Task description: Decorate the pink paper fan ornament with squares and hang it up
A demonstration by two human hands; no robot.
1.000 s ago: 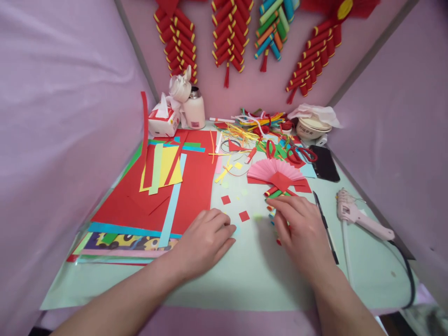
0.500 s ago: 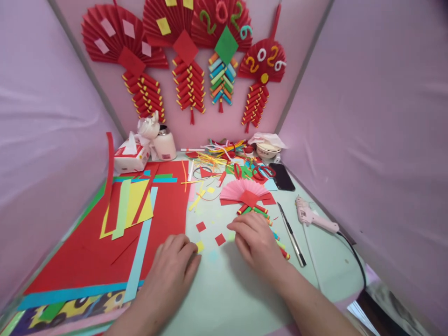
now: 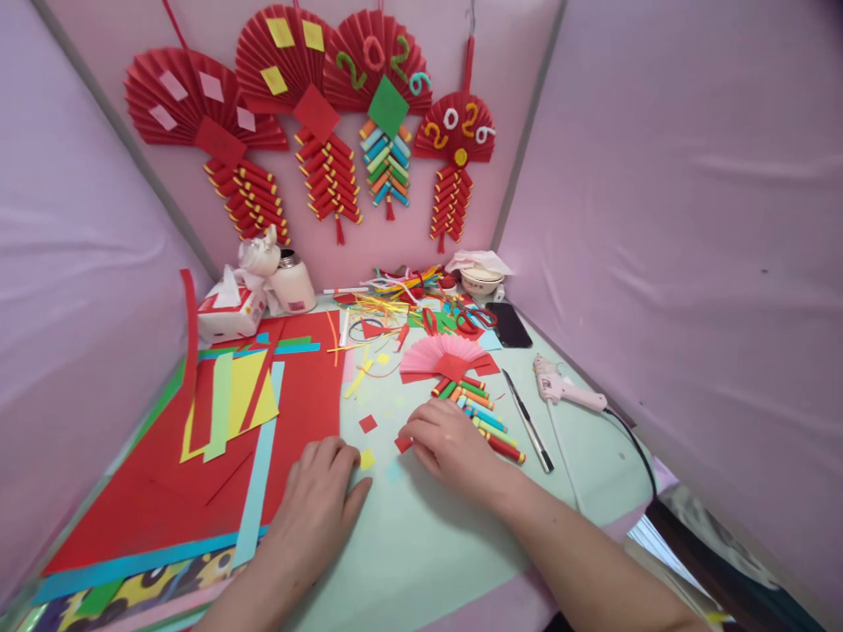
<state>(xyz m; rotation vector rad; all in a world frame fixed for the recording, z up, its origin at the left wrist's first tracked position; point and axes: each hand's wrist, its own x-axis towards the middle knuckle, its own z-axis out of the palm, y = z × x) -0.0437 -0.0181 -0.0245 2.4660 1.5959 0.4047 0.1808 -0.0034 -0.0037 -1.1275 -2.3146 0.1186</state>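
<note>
One red square [image 3: 401, 445] lies down-left of the fan [image 3: 438, 353]; the right hand [image 3: 453, 443], the nearer, has its fingertips at it, though whether they pinch it I cannot tell. Farther down-left of the fan, the left hand [image 3: 314, 496] rests loose, nothing visibly held, near a yellow square [image 3: 367, 459]. From the fan the tubes [image 3: 493, 422] slant down-right, partly hidden by the right hand; a knife [image 3: 529, 421] lies right of the fan, out of the way
</note>
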